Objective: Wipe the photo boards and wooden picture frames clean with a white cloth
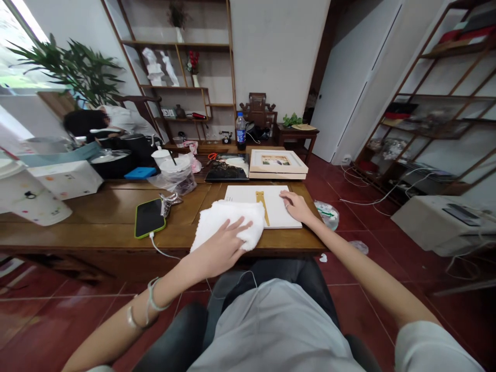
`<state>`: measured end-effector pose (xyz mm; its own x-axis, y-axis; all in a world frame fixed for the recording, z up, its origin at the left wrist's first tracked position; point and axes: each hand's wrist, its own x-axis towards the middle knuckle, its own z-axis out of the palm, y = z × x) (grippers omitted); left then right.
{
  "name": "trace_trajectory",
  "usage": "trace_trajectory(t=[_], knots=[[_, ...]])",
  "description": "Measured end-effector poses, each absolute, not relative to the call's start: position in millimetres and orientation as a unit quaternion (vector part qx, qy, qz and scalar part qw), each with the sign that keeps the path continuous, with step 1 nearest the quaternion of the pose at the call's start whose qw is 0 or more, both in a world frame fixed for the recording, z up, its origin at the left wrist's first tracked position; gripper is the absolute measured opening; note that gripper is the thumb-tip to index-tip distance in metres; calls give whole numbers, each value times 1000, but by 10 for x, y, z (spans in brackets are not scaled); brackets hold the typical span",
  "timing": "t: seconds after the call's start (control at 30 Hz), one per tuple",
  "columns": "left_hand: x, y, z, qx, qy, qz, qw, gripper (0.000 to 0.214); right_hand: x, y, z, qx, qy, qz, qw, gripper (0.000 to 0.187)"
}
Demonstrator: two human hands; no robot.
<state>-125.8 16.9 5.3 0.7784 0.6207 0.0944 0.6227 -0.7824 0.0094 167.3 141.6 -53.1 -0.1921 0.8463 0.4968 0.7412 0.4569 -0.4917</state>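
Note:
My left hand [225, 245] lies flat on a folded white towel [211, 222] at the front edge of the wooden table, fingers spread. The towel covers the lower left part of a white book or pad [279, 206]. My right hand [296, 205] rests on the right side of that white surface, palm down, with its fingers extended and a ring on one of them. Between my hands, a thin yellow strip with a cat-like top [261, 204] lies on the white surface, its lower end beside the towel.
Behind the book are a white picture frame [277, 164], a dark flat picture [228, 167] and a bottle [241, 132]. On the left lie a green-cased phone [148, 219] with a cable, a bagged cup [176, 173], a box [67, 177] and a paper cup [33, 194]. A person leans at the far left.

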Motion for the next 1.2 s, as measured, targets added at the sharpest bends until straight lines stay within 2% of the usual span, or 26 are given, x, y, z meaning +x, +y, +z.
trace_trajectory(t=[0.13, 0.43, 0.57, 0.73, 1.03, 1.2], knots=[[-1249, 337, 87, -947, -321, -29, 10, 36, 1686, 1430, -546, -512, -773, 64, 369, 36], [-1140, 1615, -74, -928, -370, -40, -9, 46, 1679, 1410, -517, -515, -773, 68, 363, 36], [-1168, 1840, -131, -919, -390, -60, -12, 49, 1689, 1418, -533, -514, -774, 64, 364, 36], [-1202, 1598, -82, -919, -390, -52, -24, 47, 1683, 1424, -541, -510, -777, 62, 363, 36], [-1403, 389, 51, -942, -335, -10, 4, 31, 1670, 1409, -522, -513, -776, 60, 362, 36], [-1477, 202, 213, -941, -337, -7, -38, 29, 1673, 1414, -526, -516, -775, 57, 359, 35]])
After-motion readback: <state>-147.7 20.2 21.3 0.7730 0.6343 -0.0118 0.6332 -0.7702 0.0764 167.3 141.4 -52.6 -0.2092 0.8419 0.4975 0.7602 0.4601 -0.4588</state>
